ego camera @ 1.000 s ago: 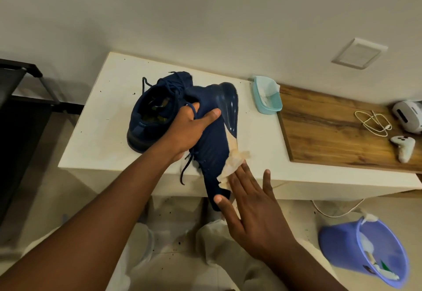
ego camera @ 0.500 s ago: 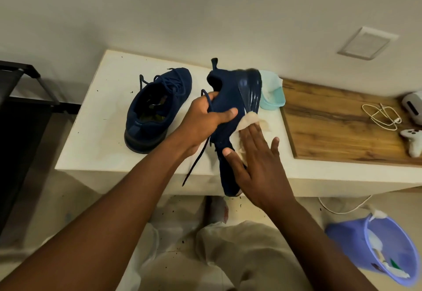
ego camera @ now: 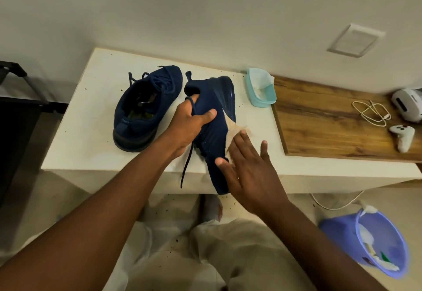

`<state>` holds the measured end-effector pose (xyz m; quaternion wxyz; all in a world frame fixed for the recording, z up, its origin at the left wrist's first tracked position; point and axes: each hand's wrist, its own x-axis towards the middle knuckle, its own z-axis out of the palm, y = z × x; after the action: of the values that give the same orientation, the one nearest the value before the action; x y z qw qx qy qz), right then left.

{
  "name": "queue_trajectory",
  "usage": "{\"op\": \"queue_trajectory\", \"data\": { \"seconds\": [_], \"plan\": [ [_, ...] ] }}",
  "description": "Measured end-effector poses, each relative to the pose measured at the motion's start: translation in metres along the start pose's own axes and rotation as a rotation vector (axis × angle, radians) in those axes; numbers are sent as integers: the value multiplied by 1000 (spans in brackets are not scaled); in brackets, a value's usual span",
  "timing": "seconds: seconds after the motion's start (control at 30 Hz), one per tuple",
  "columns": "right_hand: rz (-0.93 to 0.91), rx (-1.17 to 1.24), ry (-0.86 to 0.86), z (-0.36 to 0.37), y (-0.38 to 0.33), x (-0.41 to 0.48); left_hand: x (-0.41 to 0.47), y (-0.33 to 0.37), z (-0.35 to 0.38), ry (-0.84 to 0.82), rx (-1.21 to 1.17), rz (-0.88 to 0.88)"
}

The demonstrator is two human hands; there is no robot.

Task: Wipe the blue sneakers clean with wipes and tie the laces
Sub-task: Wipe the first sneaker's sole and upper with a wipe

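Note:
My left hand (ego camera: pixel 190 120) grips a blue sneaker (ego camera: pixel 213 131) around its middle, tilted on its side with the toe toward me and the sole facing right. A loose lace (ego camera: pixel 186 169) dangles from it. With flat, straight fingers my right hand (ego camera: pixel 245 167) presses a soiled wipe (ego camera: pixel 237 131) against the sneaker's side near the sole edge. The second blue sneaker (ego camera: pixel 146 108) stands upright on the white table (ego camera: pixel 89 131) to the left, laces untied.
A light-blue wipe container (ego camera: pixel 260 90) sits at the table's back right. Beside it a wooden board (ego camera: pixel 331 121) carries a white cable (ego camera: pixel 372 112), a controller (ego camera: pixel 403 136) and a headset (ego camera: pixel 408 103). A purple bin (ego camera: pixel 370 245) with used wipes stands on the floor at right.
The right hand slid with the wipe back down along the sneaker's side toward the toe. The left hand lowered and tilted the held sneaker slightly.

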<state>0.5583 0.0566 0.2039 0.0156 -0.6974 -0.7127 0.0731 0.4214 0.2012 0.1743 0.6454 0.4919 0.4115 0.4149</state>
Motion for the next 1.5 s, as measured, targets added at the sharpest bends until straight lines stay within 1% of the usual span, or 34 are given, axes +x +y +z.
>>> {"op": "queue_trajectory", "data": {
  "seconds": [0.1,0.17,0.27,0.33,0.4,0.5,0.6,0.67,0.8,0.93,1.03,1.13,1.3,1.4,1.5],
  "plan": [
    [-8,35,-31,-5,2,40,2,-3,-2,16,9,8],
    [-22,23,-49,-4,5,49,4,-6,-4,32,-8,6],
    [-104,-12,-12,2,7,20,5,-8,-6,58,-6,17],
    [-176,-117,3,7,11,-10,3,-9,-8,66,6,24],
    [-202,-176,-6,11,16,-30,2,-10,-8,50,10,23],
    [-185,-208,19,13,22,-29,1,-9,-7,21,13,20],
    [-96,-53,38,6,16,-4,1,-10,-8,38,33,28],
    [-57,9,13,2,14,23,2,-10,-9,34,47,29],
    [-66,-3,-44,0,10,53,3,-15,-12,81,77,31],
    [-168,-119,-14,0,2,5,4,-18,-10,129,120,56],
    [-145,-198,-11,3,3,-34,4,-18,-8,133,105,47],
    [-121,-189,-28,7,3,-39,3,-19,-5,129,98,39],
    [-53,-107,-33,-1,3,13,3,-21,-5,124,87,56],
    [-29,-77,-95,-4,6,51,4,-22,-8,110,75,55],
    [-44,-37,-127,-5,3,55,5,-23,-11,116,67,53]
  ]
}}
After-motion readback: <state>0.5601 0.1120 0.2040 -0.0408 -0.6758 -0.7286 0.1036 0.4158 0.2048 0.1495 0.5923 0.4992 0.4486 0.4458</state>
